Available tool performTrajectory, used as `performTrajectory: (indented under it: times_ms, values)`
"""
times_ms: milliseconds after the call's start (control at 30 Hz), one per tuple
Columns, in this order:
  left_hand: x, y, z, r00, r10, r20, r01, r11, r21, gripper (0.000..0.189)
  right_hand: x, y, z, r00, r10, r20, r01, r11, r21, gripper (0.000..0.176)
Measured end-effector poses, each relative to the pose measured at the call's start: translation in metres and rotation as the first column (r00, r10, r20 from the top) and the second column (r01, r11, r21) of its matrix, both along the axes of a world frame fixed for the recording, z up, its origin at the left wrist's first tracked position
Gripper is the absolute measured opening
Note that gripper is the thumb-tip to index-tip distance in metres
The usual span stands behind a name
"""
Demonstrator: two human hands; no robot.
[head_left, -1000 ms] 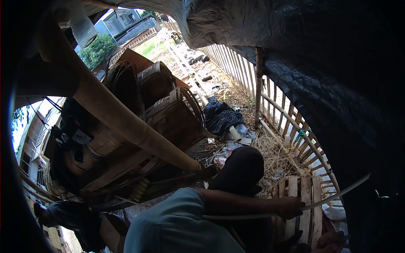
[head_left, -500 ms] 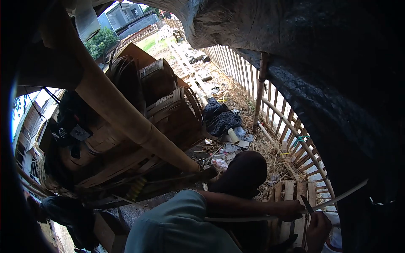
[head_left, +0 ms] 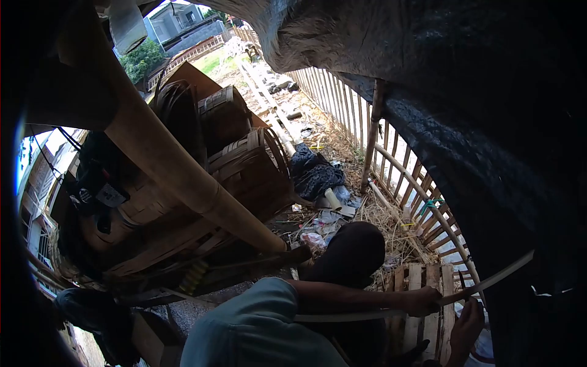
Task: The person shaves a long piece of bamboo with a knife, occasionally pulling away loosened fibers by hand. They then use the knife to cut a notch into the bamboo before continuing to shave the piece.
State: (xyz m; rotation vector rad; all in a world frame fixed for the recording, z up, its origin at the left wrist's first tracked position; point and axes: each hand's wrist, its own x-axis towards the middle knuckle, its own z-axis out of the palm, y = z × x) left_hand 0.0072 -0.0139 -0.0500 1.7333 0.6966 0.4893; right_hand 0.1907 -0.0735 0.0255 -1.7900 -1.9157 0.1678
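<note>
My left hand [head_left: 423, 301] is closed around a long, thin pale strip [head_left: 504, 271]. One end of the strip rises to the right, and the other passes back under my forearm. Just below the strip, my right hand [head_left: 468, 319] has its fingers bent round a knife, whose narrow dark blade [head_left: 462, 280] points up past the strip. The knife's handle is hidden by the fingers. A pale blue sleeve [head_left: 257, 318] covers my upper left arm, and my dark-clothed knee [head_left: 354, 251] is raised beyond the forearm.
Wooden slats [head_left: 414, 278] lie below the hands. A bamboo fence [head_left: 397, 162] runs along the right, beside dark sheeting [head_left: 489, 153]. Woven baskets [head_left: 251, 168] and a thick bamboo pole [head_left: 177, 165] fill the left. Black plastic [head_left: 315, 174] lies among straw and litter.
The knife blade has turned and now looks much narrower. My right hand has shifted slightly up and right, close under the strip. The whole view has moved a little.
</note>
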Motion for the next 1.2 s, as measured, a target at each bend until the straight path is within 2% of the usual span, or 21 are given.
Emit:
performTrajectory:
  times_ms: [100,233,300,333,367,433,467,533,567,600,700,733,767,800,833,867,900,933,1000,1100,1200]
  values:
    - [-0.011,0.011,0.020,0.999,0.040,-0.036,-0.047,0.974,-0.220,0.026,-0.016,-0.004,0.000,0.999,0.033,-0.034,-0.033,0.999,0.009,0.024]
    - [-0.023,0.023,0.040,0.998,0.049,-0.029,-0.056,0.937,-0.345,0.030,-0.031,-0.006,0.000,0.989,0.048,-0.137,-0.040,0.997,0.061,0.026]
    - [-0.033,0.028,0.076,0.988,0.048,-0.149,-0.109,0.895,-0.433,0.032,-0.032,-0.002,0.004,0.984,0.067,-0.165,-0.054,0.995,0.084,0.026]
    - [-0.030,0.036,0.054,0.995,0.074,-0.073,-0.097,0.908,-0.408,0.034,-0.028,0.001,-0.001,0.985,0.093,-0.147,-0.072,0.987,0.142,0.026]
    - [-0.041,0.038,0.096,0.993,0.064,-0.101,-0.102,0.892,-0.440,0.035,-0.025,0.003,-0.002,0.983,0.082,-0.166,-0.057,0.987,0.149,0.026]
    - [-0.039,0.052,0.098,0.996,0.076,-0.038,-0.084,0.932,-0.353,0.034,-0.023,0.009,-0.001,0.976,0.069,-0.207,-0.035,0.986,0.163,0.027]
    - [-0.040,0.058,0.101,0.989,0.089,-0.115,-0.126,0.919,-0.372,0.032,-0.023,0.012,-0.001,0.977,0.084,-0.196,-0.046,0.981,0.190,0.028]
    - [-0.034,0.059,0.069,0.984,0.174,-0.034,-0.173,0.985,0.007,0.032,-0.024,0.013,0.000,0.979,0.083,-0.187,-0.052,0.985,0.162,0.027]
    - [-0.031,0.060,0.051,0.979,0.202,0.021,-0.202,0.959,0.196,0.031,-0.025,0.013,0.001,0.980,0.084,-0.181,-0.057,0.987,0.147,0.026]
    - [-0.031,0.057,0.052,0.979,0.194,-0.059,-0.176,0.959,0.221,0.027,-0.027,0.015,0.002,0.973,0.114,-0.203,-0.082,0.984,0.157,0.029]
    - [-0.035,0.039,0.068,0.972,0.163,0.168,-0.179,0.980,0.089,0.022,-0.035,0.016,0.008,0.972,0.126,-0.197,-0.098,0.985,0.145,0.025]
    - [-0.023,0.035,0.039,0.902,0.245,0.355,-0.252,0.967,-0.026,0.022,-0.037,0.017,0.013,0.967,0.120,-0.223,-0.094,0.988,0.125,0.023]
    - [-0.037,0.037,0.071,0.986,0.128,0.110,-0.113,0.985,-0.127,0.024,-0.038,0.019,0.016,0.963,0.103,-0.248,-0.081,0.992,0.098,0.022]
    - [-0.031,0.032,0.074,0.979,0.194,0.065,-0.178,0.964,-0.197,0.027,-0.036,0.021,0.012,0.970,0.090,-0.224,-0.071,0.993,0.095,0.021]
    - [-0.032,0.032,0.074,0.981,0.185,0.053,-0.158,0.931,-0.329,0.030,-0.031,0.023,0.007,0.976,0.086,-0.199,-0.069,0.993,0.091,0.021]
    - [-0.034,0.031,0.070,0.986,0.164,0.042,-0.155,0.974,-0.168,0.032,-0.029,0.024,0.007,0.988,0.055,-0.141,-0.037,0.991,0.126,0.019]
    - [-0.034,0.031,0.073,0.974,0.210,0.084,-0.153,0.886,-0.438,0.033,-0.028,0.026,0.008,0.997,0.037,-0.074,-0.024,0.985,0.170,0.018]
    - [-0.037,0.032,0.071,0.983,0.180,0.047,-0.147,0.908,-0.393,0.035,-0.025,0.028,0.005,0.995,0.004,-0.098,0.012,0.986,0.165,0.017]
    - [-0.040,0.033,0.086,0.993,0.118,0.012,-0.100,0.888,-0.448,0.035,-0.025,0.030,0.003,0.984,-0.052,-0.170,0.082,0.982,0.170,0.014]
    - [-0.037,0.029,0.091,0.989,0.140,-0.049,-0.145,0.839,-0.524,0.034,-0.024,0.026,0.010,0.987,0.034,-0.158,-0.014,0.992,0.123,0.015]
    - [-0.038,0.031,0.090,0.992,0.122,-0.042,-0.124,0.817,-0.563,0.032,-0.030,0.025,0.005,0.989,0.116,-0.094,-0.093,0.971,0.219,0.019]
